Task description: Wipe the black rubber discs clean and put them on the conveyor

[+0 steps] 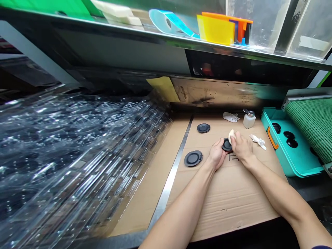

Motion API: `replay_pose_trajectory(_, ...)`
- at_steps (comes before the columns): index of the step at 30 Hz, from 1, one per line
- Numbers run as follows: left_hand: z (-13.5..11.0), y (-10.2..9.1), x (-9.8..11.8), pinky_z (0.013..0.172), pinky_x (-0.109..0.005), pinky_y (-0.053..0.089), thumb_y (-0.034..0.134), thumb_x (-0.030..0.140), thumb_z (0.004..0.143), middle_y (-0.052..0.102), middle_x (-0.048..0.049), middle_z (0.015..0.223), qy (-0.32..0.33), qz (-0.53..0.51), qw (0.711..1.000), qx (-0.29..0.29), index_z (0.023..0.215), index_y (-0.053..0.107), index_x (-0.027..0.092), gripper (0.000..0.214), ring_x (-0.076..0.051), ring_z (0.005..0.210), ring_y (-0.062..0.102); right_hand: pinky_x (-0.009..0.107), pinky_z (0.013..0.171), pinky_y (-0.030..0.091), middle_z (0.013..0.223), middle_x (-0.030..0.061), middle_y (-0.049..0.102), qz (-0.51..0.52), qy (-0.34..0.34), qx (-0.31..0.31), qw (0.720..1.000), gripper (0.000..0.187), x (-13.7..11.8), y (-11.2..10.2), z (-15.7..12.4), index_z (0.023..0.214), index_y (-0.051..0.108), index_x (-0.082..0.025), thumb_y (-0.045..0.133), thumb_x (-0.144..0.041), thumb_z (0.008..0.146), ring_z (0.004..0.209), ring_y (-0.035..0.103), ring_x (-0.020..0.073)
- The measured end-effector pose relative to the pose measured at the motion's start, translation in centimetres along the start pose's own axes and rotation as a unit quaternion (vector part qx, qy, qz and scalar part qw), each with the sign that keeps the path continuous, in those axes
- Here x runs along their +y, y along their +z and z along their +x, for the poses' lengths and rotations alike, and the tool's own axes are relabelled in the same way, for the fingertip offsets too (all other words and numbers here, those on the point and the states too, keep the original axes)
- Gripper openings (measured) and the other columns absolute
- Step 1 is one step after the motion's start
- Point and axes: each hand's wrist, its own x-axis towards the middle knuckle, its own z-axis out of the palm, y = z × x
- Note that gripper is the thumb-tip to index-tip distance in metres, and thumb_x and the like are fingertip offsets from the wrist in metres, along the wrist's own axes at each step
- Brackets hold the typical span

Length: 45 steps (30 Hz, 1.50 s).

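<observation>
My left hand [218, 153] grips a round black plastic part [226, 145] by its left edge, just above the cardboard. Against the same part, my right hand [242, 146] presses a small cream-coloured pad [231, 137], perhaps a sponge or folded cloth, pinched in the fingers. To the left, two similar round black parts lie on the cardboard: a smaller one [203, 128] farther back and a larger one [193, 158] nearer. A crumpled white wipe [257, 141] rests right of my right hand. Behind the hands stands a small white pump bottle [249, 119].
Stacked clear plastic trays [85, 148] fill the left side. On the right, a teal bin [293, 162] holding several black parts sits beside a green conveyor belt [313, 117]. A metal shelf with a yellow bin [215, 30] overhangs the back. Cardboard [228, 204] covers the bench.
</observation>
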Motion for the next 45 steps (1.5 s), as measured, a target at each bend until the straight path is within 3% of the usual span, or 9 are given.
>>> replay_pose_trajectory(10,-0.1,0.1,0.1,0.101,-0.041,0.055,0.049,0.024,0.103,0.076,-0.014,0.102,0.025,-0.03,0.999,0.015,0.097,0.069,0.011,0.024,-0.023,0.103,0.072,0.025,0.068,0.041,0.111,0.0115,0.074,0.023,-0.018,-0.008,1.0,0.045,-0.8,0.3,-0.4,0.131,0.057,-0.021,0.03,-0.048,0.108,0.087,0.071,0.0208)
replay_pose_trajectory(14,0.0,0.2,0.0,0.101,-0.043,0.055,0.046,0.023,0.104,0.076,-0.0141,0.1,0.024,-0.023,0.999,0.025,0.099,0.069,0.01,0.027,-0.023,0.101,0.073,0.026,0.067,0.041,0.108,0.0099,0.075,0.016,0.034,0.001,0.999,0.043,-0.8,0.3,-0.2,0.128,0.058,-0.02,0.029,-0.046,0.109,0.086,0.071,0.0216)
replay_pose_trajectory(18,0.2,0.2,0.0,0.104,-0.044,0.054,0.052,0.026,0.101,0.076,-0.0153,0.104,0.024,-0.03,0.999,0.012,0.1,0.069,0.011,0.023,-0.025,0.108,0.071,0.026,0.068,0.042,0.111,0.0103,0.075,0.013,-0.009,-0.012,1.0,0.044,-0.7,0.3,-0.2,0.133,0.056,-0.022,0.031,-0.049,0.108,0.087,0.071,0.0218)
replay_pose_trajectory(22,0.3,0.1,0.1,0.101,-0.046,0.056,0.049,0.026,0.103,0.076,-0.0152,0.105,0.023,-0.035,0.999,0.027,0.103,0.068,0.011,0.024,-0.025,0.107,0.072,0.026,0.069,0.042,0.109,0.0114,0.075,0.015,0.03,-0.011,0.999,0.043,-0.8,0.3,-0.1,0.129,0.057,-0.019,0.03,-0.047,0.109,0.088,0.071,0.0222)
replay_pose_trajectory(26,0.3,0.1,0.3,0.102,-0.044,0.056,0.044,0.026,0.105,0.076,-0.0172,0.104,0.002,-0.044,0.999,0.013,0.1,0.069,0.009,0.031,-0.025,0.105,0.073,0.026,0.07,0.043,0.113,0.0106,0.075,0.023,-0.015,-0.025,0.999,0.044,-0.9,0.2,-0.5,0.134,0.055,-0.023,0.032,-0.05,0.108,0.088,0.072,0.0221)
replay_pose_trajectory(30,0.3,0.2,0.3,0.101,-0.045,0.056,0.042,0.024,0.105,0.076,-0.015,0.098,0.014,-0.033,0.999,0.038,0.098,0.069,0.01,0.031,-0.023,0.102,0.073,0.026,0.071,0.044,0.109,0.0096,0.076,0.025,0.037,-0.023,0.999,0.04,-1.0,0.0,-0.9,0.129,0.057,-0.022,0.032,-0.046,0.109,0.089,0.072,0.0222)
replay_pose_trajectory(34,0.1,0.3,0.4,0.101,-0.042,0.056,0.042,0.025,0.105,0.076,-0.0168,0.098,0.002,-0.044,0.999,0.015,0.098,0.07,0.008,0.032,-0.023,0.101,0.073,0.026,0.072,0.043,0.11,0.0078,0.076,0.05,-0.007,-0.028,0.998,0.039,-0.5,0.1,-1.0,0.135,0.054,-0.025,0.038,-0.048,0.107,0.088,0.072,0.022)
replay_pose_trajectory(40,-0.5,0.3,1.3,0.088,-0.04,0.058,0.044,0.031,0.106,0.075,-0.0161,0.105,0.027,-0.045,0.998,0.043,0.106,0.067,0.01,0.031,-0.023,0.097,0.073,0.029,0.074,0.042,0.104,0.0068,0.077,0.11,0.073,0.018,0.991,0.037,2.1,0.2,-0.1,0.131,0.057,-0.025,0.04,-0.047,0.107,0.092,0.07,0.024)
replay_pose_trajectory(45,-0.9,-0.1,2.9,0.064,-0.03,0.052,0.049,0.044,0.102,0.072,-0.0153,0.118,-0.038,-0.075,0.996,0.014,0.121,0.059,0.021,0.031,-0.023,0.087,0.072,0.032,0.086,0.041,0.11,0.0082,0.073,0.069,-0.009,0.045,0.997,0.035,2.9,-0.6,-0.3,0.115,0.067,-0.023,0.039,-0.042,0.107,0.103,0.062,0.0242)
